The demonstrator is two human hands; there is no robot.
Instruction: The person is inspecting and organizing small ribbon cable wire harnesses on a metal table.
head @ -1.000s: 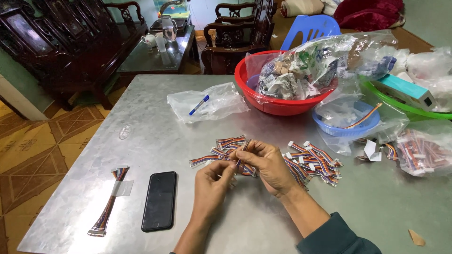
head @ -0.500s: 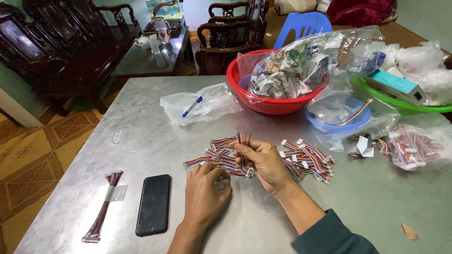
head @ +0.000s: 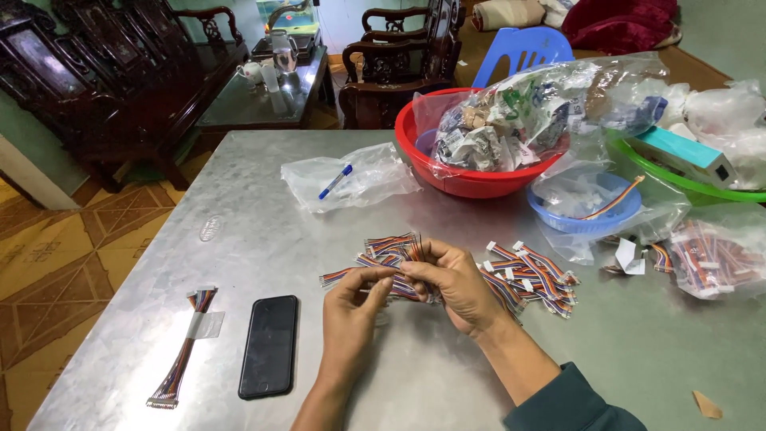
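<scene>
My left hand (head: 351,319) and my right hand (head: 455,283) meet over the middle of the grey metal table (head: 263,231). Both pinch a small bunch of multicoloured ribbon wires (head: 389,254) held just above the tabletop. More wire pieces with white connectors lie in a loose pile (head: 531,275) right of my right hand. The part of the bunch inside my fingers is hidden.
A black phone (head: 270,345) and a taped wire bundle (head: 185,347) lie front left. Behind are a clear bag with a blue pen (head: 345,179), a red basin (head: 463,179) of bagged scraps, a blue bowl (head: 586,211), a green basin (head: 678,179), bagged wires (head: 714,255). Dark wooden chairs stand beyond.
My hands stayed together on the wire bunch, shifting only slightly. The head camera has drifted, so the table contents sit a little differently in view.
</scene>
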